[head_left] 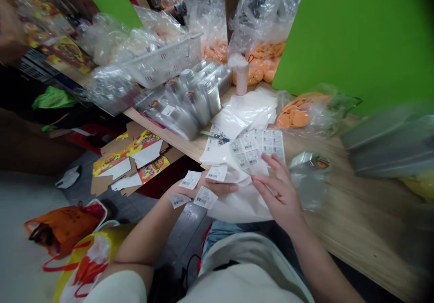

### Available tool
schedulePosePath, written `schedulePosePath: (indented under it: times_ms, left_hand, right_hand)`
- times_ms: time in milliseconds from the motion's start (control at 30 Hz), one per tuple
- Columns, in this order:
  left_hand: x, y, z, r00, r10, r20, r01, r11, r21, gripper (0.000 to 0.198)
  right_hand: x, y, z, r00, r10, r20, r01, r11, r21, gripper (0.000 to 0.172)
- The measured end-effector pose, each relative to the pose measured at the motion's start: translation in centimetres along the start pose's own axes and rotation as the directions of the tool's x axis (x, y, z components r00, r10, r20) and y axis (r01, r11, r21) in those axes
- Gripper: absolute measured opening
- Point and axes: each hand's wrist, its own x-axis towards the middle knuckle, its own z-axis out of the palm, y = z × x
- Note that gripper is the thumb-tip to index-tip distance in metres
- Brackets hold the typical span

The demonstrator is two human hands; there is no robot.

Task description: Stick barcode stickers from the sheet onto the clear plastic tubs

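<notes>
My left hand [222,188] is closed on a sheet of barcode stickers [244,151] and its white backing, thumb on top and the other fingers hidden beneath. Several loose barcode stickers [205,197] cling to the back of this hand and the wrist. At the sheet's near edge, the thumb and index finger of my right hand [281,192] pinch the paper, while its other fingers are raised over the printed labels. White backing paper [242,203] hangs toward my lap. Another printed label sheet [274,142] lies just beyond, with a pen [213,135] and small keys near it.
Clear plastic boxes [185,113] stand in rows at the back left by a white basket [162,61]. A pink tumbler [242,77], bagged orange pieces [298,111] and a clear pack [310,181] are on the wooden table [366,221]. Flattened cartons [132,158] and bags [64,228] sit lower left.
</notes>
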Motion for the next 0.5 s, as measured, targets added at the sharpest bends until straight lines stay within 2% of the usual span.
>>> schedulePosePath:
  times_ms: [67, 100, 167, 233, 267, 333, 400, 500]
  left_hand:
    - [0.1, -0.1, -0.2, 1.0, 0.013, 0.027, -0.014, 0.999, 0.05, 0.042]
    - [0.2, -0.2, -0.4, 0.999, 0.031, 0.025, -0.032, 0.998, 0.054, 0.043]
    - [0.5, -0.6, -0.5, 0.998, 0.062, -0.001, -0.062, 0.997, 0.043, 0.043]
    - [1.0, -1.1, -0.5, 0.996, 0.077, -0.049, -0.077, 0.997, 0.008, 0.045]
    - [1.2, -1.2, -0.4, 0.994, 0.082, -0.077, -0.084, 0.996, -0.03, 0.045]
    - [1.6, -1.4, 0.0, 0.992, 0.082, -0.091, -0.094, 0.985, -0.144, 0.044]
    - [1.8, -1.2, 0.5, 0.997, 0.056, -0.059, -0.069, 0.966, -0.25, 0.042]
    - [2.1, -0.7, 1.1, 0.999, 0.038, -0.018, -0.042, 0.948, -0.317, 0.044]
  right_hand:
    - [0.2, 0.7, -0.3, 0.987, 0.155, 0.046, -0.16, 0.978, 0.132, 0.015]
    - [0.4, 0.9, -0.5, 0.974, 0.223, 0.031, -0.225, 0.959, 0.172, 0.018]
    - [0.7, 1.1, -1.0, 0.957, 0.269, -0.109, -0.253, 0.957, 0.144, 0.018]
    - [0.9, 0.7, -1.5, 0.952, 0.138, -0.274, -0.152, 0.988, -0.03, 0.014]
    - [0.9, 0.4, -1.6, 0.955, 0.032, -0.294, -0.074, 0.988, -0.133, 0.015]
    - [0.8, -0.2, -1.3, 0.969, -0.124, -0.213, 0.072, 0.968, -0.24, 0.022]
    - [0.4, -0.6, -0.4, 0.983, -0.142, -0.117, 0.115, 0.97, -0.213, 0.026]
    - [-0.2, -0.6, 1.0, 0.991, -0.049, -0.126, 0.033, 0.991, -0.131, 0.024]
